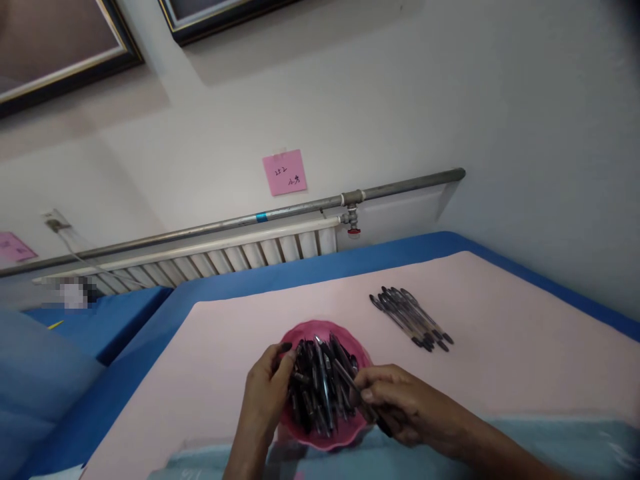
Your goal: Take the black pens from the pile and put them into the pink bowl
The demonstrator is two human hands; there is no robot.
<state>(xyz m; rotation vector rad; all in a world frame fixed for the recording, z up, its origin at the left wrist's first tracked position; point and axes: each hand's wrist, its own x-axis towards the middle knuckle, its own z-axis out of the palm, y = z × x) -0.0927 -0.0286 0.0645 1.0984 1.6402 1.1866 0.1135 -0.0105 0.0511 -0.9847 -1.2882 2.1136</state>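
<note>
A pink bowl [327,443] with a wavy rim holds a heap of black and clear pens [320,383]. At its left rim is my left hand [265,380], thumb and fingers closed together. A dark, rounded end like that of a pen shows at its fingertips; the rest of that piece is hidden. My right hand [400,403] is at the bowl's right side, its fingers closed around a slim pen [347,375] that slants over the heap. A dark end sticks out below the right fingers. Farther right, a bundle of capped pens [410,319] lies side by side.
The bowl stands on a pale pink sheet [240,347] over a blue table [310,267]. Light-blue cloth [560,440] runs along the near edge. Behind are a radiator [270,252], a pipe with a red-handled valve [353,232] and a pink note [285,172] on the wall.
</note>
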